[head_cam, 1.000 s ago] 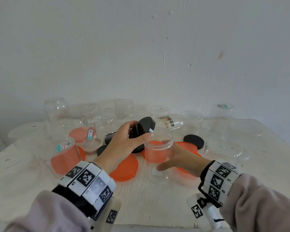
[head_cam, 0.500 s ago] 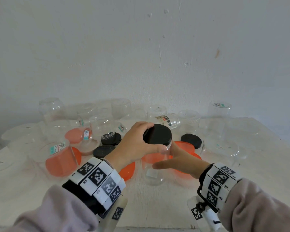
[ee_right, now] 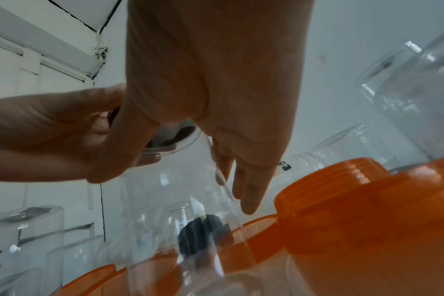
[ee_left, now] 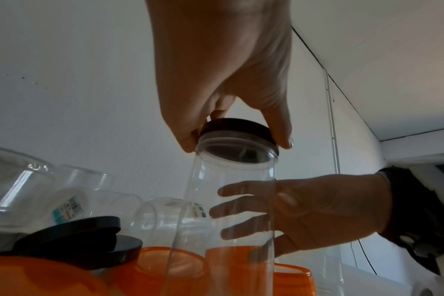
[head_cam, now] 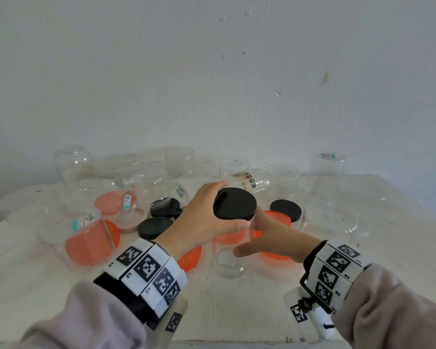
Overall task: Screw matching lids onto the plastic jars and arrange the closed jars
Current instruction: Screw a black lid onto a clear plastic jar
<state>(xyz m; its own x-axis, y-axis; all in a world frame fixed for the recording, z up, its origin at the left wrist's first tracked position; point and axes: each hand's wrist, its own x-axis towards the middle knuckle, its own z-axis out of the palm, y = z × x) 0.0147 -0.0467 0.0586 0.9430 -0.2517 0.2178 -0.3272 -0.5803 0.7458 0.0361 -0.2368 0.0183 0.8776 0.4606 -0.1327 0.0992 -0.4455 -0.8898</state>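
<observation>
A clear plastic jar (head_cam: 228,263) stands upright at the middle of the white table (head_cam: 237,311). A black lid (head_cam: 234,202) sits flat on its mouth. My left hand (head_cam: 202,217) grips the lid's rim from above, thumb in front and fingers behind. My right hand (head_cam: 272,235) holds the jar's body from the right, with its thumb on the near side. In the left wrist view the lid (ee_left: 237,128) caps the jar (ee_left: 231,200), and the right hand's fingers (ee_left: 243,212) show through the wall. The right wrist view shows my right hand (ee_right: 216,80) round the jar (ee_right: 178,200).
Loose black lids (head_cam: 155,226) (head_cam: 286,210) and orange lids (head_cam: 190,258) lie around the jar. An orange-lidded jar (head_cam: 88,238) lies at the left. Several clear jars (head_cam: 179,162) stand upside down along the back wall. The table's front edge (head_cam: 212,342) is near my wrists.
My left hand has brought the black lid from a tilted hold beside the jar's mouth down flat onto it. My right hand stays on the jar.
</observation>
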